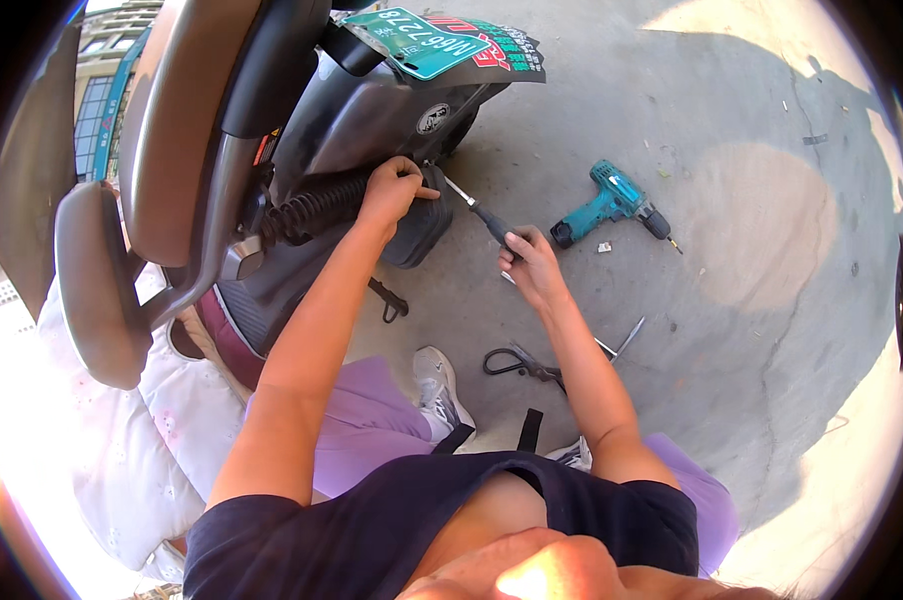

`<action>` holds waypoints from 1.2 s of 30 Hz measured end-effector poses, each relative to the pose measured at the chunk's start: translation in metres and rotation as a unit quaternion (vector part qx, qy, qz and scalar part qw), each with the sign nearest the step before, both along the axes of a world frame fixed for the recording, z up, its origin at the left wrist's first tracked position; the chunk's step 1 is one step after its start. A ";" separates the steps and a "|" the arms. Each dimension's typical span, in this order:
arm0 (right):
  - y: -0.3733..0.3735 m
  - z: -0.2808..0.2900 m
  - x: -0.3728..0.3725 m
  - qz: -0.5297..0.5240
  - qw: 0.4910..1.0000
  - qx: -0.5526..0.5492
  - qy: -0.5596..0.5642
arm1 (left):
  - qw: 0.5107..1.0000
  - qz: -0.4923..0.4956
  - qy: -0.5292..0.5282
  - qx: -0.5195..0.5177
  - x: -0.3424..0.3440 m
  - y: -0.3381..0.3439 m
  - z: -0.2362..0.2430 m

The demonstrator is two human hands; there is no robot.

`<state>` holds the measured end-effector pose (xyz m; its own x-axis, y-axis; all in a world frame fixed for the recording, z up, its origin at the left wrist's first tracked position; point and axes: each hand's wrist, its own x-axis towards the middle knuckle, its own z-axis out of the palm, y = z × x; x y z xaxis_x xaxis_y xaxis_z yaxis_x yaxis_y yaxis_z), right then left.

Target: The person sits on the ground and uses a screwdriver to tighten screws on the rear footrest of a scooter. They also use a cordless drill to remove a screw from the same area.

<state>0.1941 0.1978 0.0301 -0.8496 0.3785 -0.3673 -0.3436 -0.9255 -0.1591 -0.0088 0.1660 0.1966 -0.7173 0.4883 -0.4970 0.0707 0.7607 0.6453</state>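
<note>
My right hand (532, 265) grips the dark handle of a screwdriver (492, 222), whose metal shaft points up and left to the rear of a scooter (347, 115). Close by the shaft's tip, my left hand (394, 188) rests against the scooter next to a black plastic box-like part (417, 232). Its fingers are curled together, and whatever they pinch is hidden. Whether the tip touches a screw cannot be made out. Just left of that hand is the black coil-spring shock absorber (317, 207).
A teal cordless drill (612, 205) lies on the concrete to the right, beside a small whitish piece (605, 247). Black-handled scissors (522, 364) and a thin metal rod (629, 338) lie near my right forearm. The scooter's brown seat (177, 130) and a pale padded cover (122, 440) fill the left.
</note>
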 end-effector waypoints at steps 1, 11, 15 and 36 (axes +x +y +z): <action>0.000 -0.001 0.000 0.002 1.000 -0.004 0.003 | 0.999 -0.044 -0.014 -0.023 -0.003 0.002 0.004; -0.009 -0.017 -0.005 0.035 0.997 0.042 -0.053 | 0.984 -0.061 -0.151 -0.072 -0.033 0.011 0.001; -0.011 -0.010 -0.003 0.019 0.989 0.117 -0.090 | 0.990 -0.075 -0.055 -0.102 -0.017 0.021 0.003; 0.019 0.009 0.001 0.052 0.991 0.084 -0.094 | 0.996 -0.071 -0.025 -0.052 -0.025 0.012 -0.006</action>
